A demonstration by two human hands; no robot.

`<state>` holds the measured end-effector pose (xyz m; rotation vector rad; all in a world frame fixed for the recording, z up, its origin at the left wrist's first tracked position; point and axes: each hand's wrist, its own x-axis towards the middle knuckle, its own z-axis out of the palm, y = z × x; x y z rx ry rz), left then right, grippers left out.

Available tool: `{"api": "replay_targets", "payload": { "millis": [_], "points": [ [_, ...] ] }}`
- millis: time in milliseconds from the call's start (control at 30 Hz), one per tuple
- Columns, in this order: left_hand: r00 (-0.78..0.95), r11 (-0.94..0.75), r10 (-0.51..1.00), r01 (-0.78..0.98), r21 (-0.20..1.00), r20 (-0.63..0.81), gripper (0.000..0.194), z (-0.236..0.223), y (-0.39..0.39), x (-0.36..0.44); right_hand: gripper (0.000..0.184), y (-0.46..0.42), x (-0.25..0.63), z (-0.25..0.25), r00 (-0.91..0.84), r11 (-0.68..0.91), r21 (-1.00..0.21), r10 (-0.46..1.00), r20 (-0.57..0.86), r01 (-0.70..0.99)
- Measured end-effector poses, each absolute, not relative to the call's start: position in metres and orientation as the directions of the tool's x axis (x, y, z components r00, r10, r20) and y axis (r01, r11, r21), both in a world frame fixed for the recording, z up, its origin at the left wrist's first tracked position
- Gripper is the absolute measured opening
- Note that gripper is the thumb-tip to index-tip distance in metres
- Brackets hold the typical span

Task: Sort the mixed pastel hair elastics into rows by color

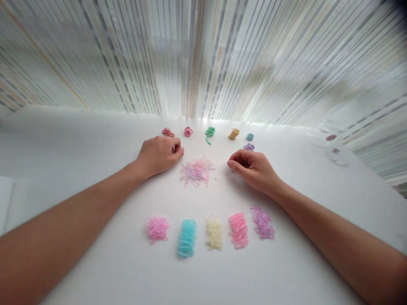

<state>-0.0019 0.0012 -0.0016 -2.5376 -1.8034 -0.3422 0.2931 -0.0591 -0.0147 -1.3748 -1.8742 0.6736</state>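
My left hand (162, 154) rests on the table with its fingers curled in, to the left of a loose pile of pale pink and lilac bands (197, 171). Whatever its fingers may hold is hidden. On the pile's other side, my right hand (252, 169) has thumb and forefinger pressed together; I cannot make out anything between them. Just beyond my left hand lies a red coil (168, 132), and a purple coil (249, 147) sits behind my right hand.
Across the white table (111, 262) nearer me lie bundles of thin bands: pink (158, 229), turquoise (187, 238), cream (214, 233), coral pink (238, 231) and purple (262, 223). Behind are pink (188, 131), green (210, 132), yellow (233, 134) and blue (250, 137) coils, before a striped curtain (197, 59).
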Motion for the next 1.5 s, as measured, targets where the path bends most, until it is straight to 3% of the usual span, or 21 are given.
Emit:
{"api": "replay_targets", "payload": {
  "millis": [200,500,1000,1500],
  "points": [
    [0.325,-0.359,0.924,0.92,0.16,0.203,0.027,-0.007,0.002,-0.003,0.022,-0.079,0.279,0.014,-0.223,0.3,-0.719,0.953,0.204,0.626],
    [0.332,-0.374,0.915,0.911,0.171,0.231,0.028,-0.01,0.003,-0.003,0.009,-0.099,0.221,0.035,-0.468,0.398,-0.6,0.883,0.045,0.694],
    [0.331,-0.374,0.918,0.906,0.199,0.218,0.031,-0.008,0.0,-0.002,0.01,-0.089,0.207,0.029,-0.45,0.382,-0.473,0.892,-0.036,0.794],
    [0.336,-0.379,0.916,0.905,0.195,0.22,0.03,-0.008,0.001,-0.002,0.014,-0.103,0.232,0.025,-0.486,0.413,-0.458,0.873,-0.049,0.787]
  ]
}}
